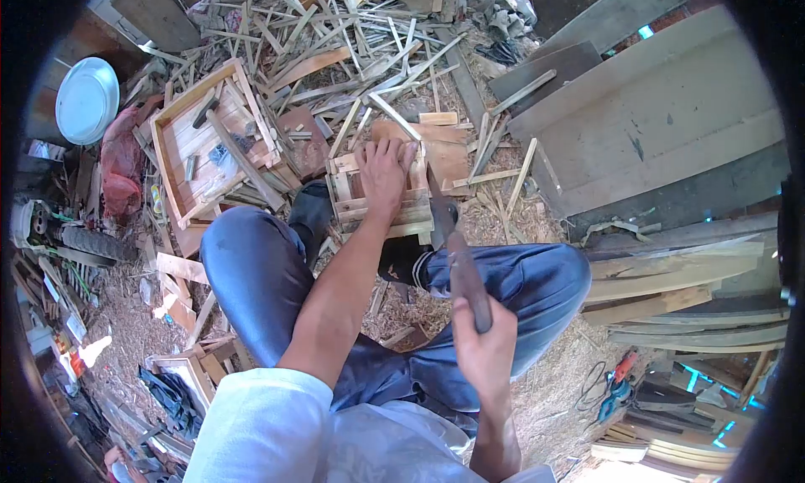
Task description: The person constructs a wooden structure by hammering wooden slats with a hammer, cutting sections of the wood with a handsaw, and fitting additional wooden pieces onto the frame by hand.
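Observation:
My left hand [386, 171] presses down over the far edge of a small slatted wooden frame [381, 220], its fingers bent around the top slat. The frame stands on the ground between my feet. In my right hand [486, 345] is the wooden handle of a handsaw [466, 273], the fingers wrapped round it. The saw's narrow dark blade runs up along the frame's right side, close to the corner near my left fingertips. A thin wood strip [394, 116] reaches away from that corner. Behind the frame lies a flat brown board [444, 152].
A shallow wooden tray [163, 168] at left holds a hammer [239, 152] and small items. Scrap sticks [335, 43] are heaped at the back. Large boards [671, 114] lean at right above stacked planks [671, 273]. A blue power tool [615, 397] lies lower right.

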A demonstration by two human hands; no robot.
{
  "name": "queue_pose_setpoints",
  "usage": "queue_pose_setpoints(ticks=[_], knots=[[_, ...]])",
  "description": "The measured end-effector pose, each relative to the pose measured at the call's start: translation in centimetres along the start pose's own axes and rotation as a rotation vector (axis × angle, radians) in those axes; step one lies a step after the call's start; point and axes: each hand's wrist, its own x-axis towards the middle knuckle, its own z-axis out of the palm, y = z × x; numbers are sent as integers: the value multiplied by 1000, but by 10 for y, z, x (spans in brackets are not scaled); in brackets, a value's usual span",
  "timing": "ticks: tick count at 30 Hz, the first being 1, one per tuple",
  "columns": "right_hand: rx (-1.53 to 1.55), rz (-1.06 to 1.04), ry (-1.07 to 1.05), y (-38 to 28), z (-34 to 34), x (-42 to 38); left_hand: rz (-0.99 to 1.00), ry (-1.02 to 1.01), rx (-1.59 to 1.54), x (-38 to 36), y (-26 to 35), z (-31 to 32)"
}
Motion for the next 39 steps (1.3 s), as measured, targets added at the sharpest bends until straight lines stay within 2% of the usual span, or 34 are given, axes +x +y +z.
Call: queue_pose_setpoints(ticks=[23,26,28,29,32,35,39], knots=[[-53,3,-14,11,25,-16,-18,-17,2,-14,4,3],[-69,25,-1,48,48,37,-33,-18,-3,-27,9,6],[-35,-148,119,95,86,74,-68,18,92,-12,7,11],[-27,-179,120,87,91,81,-52,23,1,-5,6,1],[-23,-149,93,86,97,71,-33,7,31,-4,6,-4],[87,-250,181,111,118,63,-22,28,32,-5,4,0],[137,-262,252,148,147,66,-41,26,-8,-4,1,3]])
